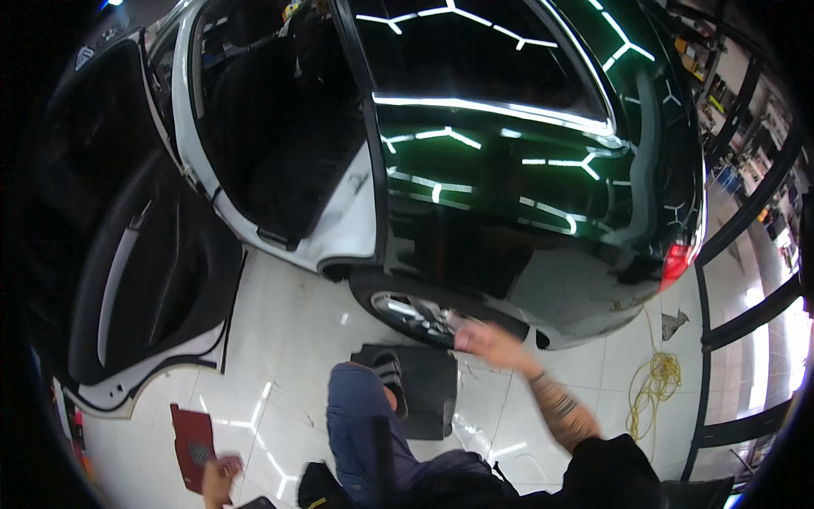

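Car (475, 242) just ahead of the right hand (485, 341) likely calls for a light, steady reach that spares the gloss; that hand looks curled, but blur hides any pinch. Counted: one car; one open door (161, 246), beyond the left hand (222, 473); one wheel (407, 307), ahead of the right hand; one black mat (431, 394), between both; one red mat (191, 441), at the left hand, whose grip I cannot tell.

Right hand (485, 341) is by the wheel (398, 307) — left hand (221, 478) by a red sheet (193, 433).
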Demonstrator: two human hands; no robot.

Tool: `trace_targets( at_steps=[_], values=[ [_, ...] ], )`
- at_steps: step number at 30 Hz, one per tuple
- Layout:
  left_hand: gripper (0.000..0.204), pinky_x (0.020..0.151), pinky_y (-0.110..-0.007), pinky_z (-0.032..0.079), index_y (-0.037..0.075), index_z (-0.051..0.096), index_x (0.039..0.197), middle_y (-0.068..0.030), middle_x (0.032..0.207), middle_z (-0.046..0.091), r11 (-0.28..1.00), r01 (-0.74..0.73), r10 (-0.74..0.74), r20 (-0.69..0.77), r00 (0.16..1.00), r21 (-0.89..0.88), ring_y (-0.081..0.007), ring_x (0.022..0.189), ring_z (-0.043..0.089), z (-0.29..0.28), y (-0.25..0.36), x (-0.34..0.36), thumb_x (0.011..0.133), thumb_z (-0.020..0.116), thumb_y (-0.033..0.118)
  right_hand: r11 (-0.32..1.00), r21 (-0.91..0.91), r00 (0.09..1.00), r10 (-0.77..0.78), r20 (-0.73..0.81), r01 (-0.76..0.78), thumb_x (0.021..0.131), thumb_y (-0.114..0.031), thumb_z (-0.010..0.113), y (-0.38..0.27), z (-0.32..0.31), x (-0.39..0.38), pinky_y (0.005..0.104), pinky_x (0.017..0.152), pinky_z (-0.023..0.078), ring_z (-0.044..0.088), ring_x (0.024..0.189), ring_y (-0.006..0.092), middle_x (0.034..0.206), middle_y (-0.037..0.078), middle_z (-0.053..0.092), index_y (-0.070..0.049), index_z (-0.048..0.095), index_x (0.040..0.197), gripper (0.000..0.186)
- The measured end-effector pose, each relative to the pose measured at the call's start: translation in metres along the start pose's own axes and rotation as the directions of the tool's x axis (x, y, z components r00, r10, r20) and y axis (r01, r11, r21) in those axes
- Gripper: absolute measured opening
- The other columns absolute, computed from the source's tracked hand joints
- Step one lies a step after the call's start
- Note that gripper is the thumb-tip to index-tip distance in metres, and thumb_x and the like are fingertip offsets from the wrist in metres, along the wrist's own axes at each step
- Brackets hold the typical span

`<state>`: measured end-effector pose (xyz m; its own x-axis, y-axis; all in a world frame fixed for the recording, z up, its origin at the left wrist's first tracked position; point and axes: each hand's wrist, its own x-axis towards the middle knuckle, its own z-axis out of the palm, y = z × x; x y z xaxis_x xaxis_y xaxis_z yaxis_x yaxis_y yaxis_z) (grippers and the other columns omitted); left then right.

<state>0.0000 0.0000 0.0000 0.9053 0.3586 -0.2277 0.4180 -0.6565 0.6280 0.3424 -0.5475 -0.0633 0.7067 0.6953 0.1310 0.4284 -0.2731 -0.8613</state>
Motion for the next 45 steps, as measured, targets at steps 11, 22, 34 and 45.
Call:
trace_targets(
  at_steps=[11, 22, 34, 45],
  values=[
    [0.012, 0.073, -0.031, 0.049, -0.003, 0.066, 0.098, -0.0115, 0.087, 0.065, 0.517, -0.856, 0.853, -0.104, 0.512, 0.026, -0.0201, 0.08, 0.063, -0.272, 0.571, 0.388, 0.09, 0.06, 0.005, 0.811, -0.585, 0.644, -0.44, -0.626, -0.015, 0.101, -0.022, 0.051, -0.345, -0.472, 0.321, 0.0312, 0.077, 0.047, 0.059, 0.082, 0.0176, 0.084, 0.008, 0.062, -0.001, 0.067, 0.1, 0.027],
    [0.014, 0.079, -0.034, 0.051, 0.006, 0.061, 0.102, -0.0153, 0.1, 0.064, -0.688, -0.719, 0.686, -0.414, -0.598, -0.101, -0.0233, 0.085, 0.062, -0.365, 0.835, 0.366, 0.094, 0.06, 0.018, 0.69, -0.567, 0.383, -0.425, -0.82, -0.449, 0.099, -0.025, 0.051, -0.325, -0.565, 0.465, 0.0505, 0.071, 0.05, 0.065, 0.081, 0.0387, 0.085, 0.016, 0.067, -0.01, 0.06, 0.099, 0.018],
    [0.024, 0.085, -0.036, 0.051, 0.003, 0.062, 0.113, -0.0164, 0.106, 0.066, -0.688, -0.726, 0.684, -0.327, -0.653, 0.01, -0.0268, 0.092, 0.066, -0.381, 0.876, 0.36, 0.097, 0.057, 0.02, 0.661, -0.455, 0.351, -0.295, -0.889, -0.597, 0.095, -0.028, 0.055, -0.335, -0.562, 0.459, 0.0511, 0.063, 0.05, 0.066, 0.069, 0.0398, 0.07, 0.017, 0.066, -0.01, 0.063, 0.089, 0.021],
    [0.029, 0.07, -0.037, 0.051, 0.003, 0.069, 0.104, -0.0166, 0.083, 0.067, 0.481, -0.859, 0.872, -0.201, 0.447, 0.177, -0.0284, 0.071, 0.065, -0.266, 0.904, 0.63, 0.097, 0.059, 0.029, 0.728, -0.41, 0.276, -0.306, -0.911, -0.548, 0.098, -0.025, 0.053, -0.334, -0.561, 0.468, 0.0491, 0.06, 0.053, 0.066, 0.068, 0.0357, 0.073, 0.016, 0.065, -0.006, 0.058, 0.091, 0.02]
  ],
)
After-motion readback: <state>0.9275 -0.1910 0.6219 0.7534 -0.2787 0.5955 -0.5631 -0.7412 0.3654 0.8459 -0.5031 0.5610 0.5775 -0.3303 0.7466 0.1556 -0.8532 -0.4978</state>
